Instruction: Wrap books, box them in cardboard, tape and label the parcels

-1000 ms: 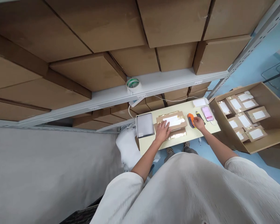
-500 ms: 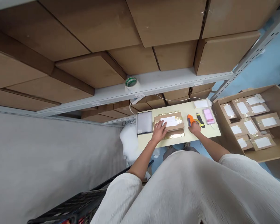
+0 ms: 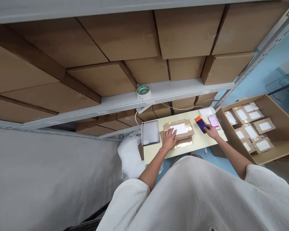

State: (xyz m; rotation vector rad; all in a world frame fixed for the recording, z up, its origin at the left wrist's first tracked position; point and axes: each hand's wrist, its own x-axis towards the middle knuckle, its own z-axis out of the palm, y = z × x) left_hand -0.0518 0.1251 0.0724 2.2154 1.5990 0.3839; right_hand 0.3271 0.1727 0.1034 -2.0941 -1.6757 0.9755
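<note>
Fingers stretched, my left hand (image 3: 169,138) lies open on the near left edge of a small cardboard box (image 3: 186,134) with a white label (image 3: 180,129) on top. Under that box, flat cardboard (image 3: 183,143) with shiny gold tape shows. My right hand (image 3: 211,131) is closed round the near end of an orange and dark blue handheld device (image 3: 200,124), tilted over the table. Just right of the device lies a phone (image 3: 214,122) with a pink screen, close to the right hand.
The boxes rest on a pale yellow table (image 3: 154,154). A dark-rimmed tray (image 3: 150,132) occupies its left end. To the right stands a large carton (image 3: 284,141) holding several labelled boxes. Shelves of cartons rise behind; a tape roll (image 3: 143,91) sits on the shelf edge (image 3: 173,91).
The device in my right hand has turned, showing its dark blue side, and now covers where the yellow tape and cutter lay. My left hand stays on the box. The camera view has shifted.
</note>
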